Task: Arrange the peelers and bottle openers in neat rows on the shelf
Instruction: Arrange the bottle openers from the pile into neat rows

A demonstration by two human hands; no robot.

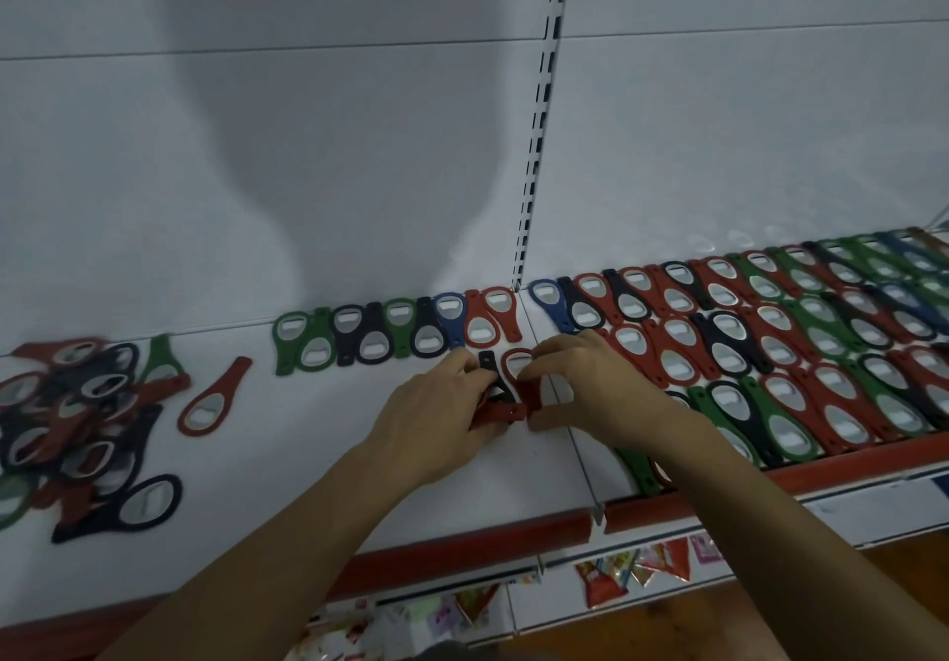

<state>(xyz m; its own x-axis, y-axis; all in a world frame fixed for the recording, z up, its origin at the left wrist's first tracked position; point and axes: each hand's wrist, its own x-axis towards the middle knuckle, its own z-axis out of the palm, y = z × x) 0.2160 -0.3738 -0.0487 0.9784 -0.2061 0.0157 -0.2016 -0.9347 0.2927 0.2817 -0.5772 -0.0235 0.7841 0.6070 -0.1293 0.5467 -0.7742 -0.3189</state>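
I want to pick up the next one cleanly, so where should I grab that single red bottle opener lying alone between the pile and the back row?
Probably the narrow tail. The red bottle opener lies flat and alone, tail pointing up-right, wide ring end nearer the pile. Come from above on the right side and pinch across the slim tail.

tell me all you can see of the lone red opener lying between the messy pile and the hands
The red opener lies flat on the white shelf, slanted, narrow handle pointing back and right, oval head toward the front. Its casing looks like matt plastic around a shiny metal plate. Only the shelf touches it.
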